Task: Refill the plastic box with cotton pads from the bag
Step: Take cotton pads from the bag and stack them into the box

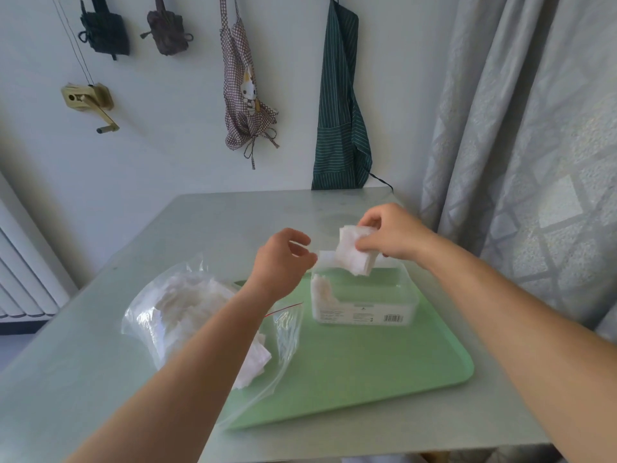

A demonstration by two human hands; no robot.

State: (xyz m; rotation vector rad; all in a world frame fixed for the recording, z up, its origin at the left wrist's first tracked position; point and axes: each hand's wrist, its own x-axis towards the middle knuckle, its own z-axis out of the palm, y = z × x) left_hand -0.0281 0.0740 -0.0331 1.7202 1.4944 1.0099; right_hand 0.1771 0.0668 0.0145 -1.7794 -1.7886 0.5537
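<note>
A clear plastic box (367,310) stands open on a green tray (350,372), with a few white cotton pads (321,289) leaning at its left end. My right hand (390,233) grips a stack of cotton pads (354,253) just above the box's back rim. My left hand (283,259) hovers left of that stack with fingers curled and apart, holding nothing. A clear zip bag (187,309) with many cotton pads lies on the table at the left, its mouth reaching onto the tray under my left forearm.
The grey table (233,215) ends at a white wall behind, where aprons (340,105) and pouches hang. A grey curtain (534,145) stands close on the right. A radiator (20,279) is at the left.
</note>
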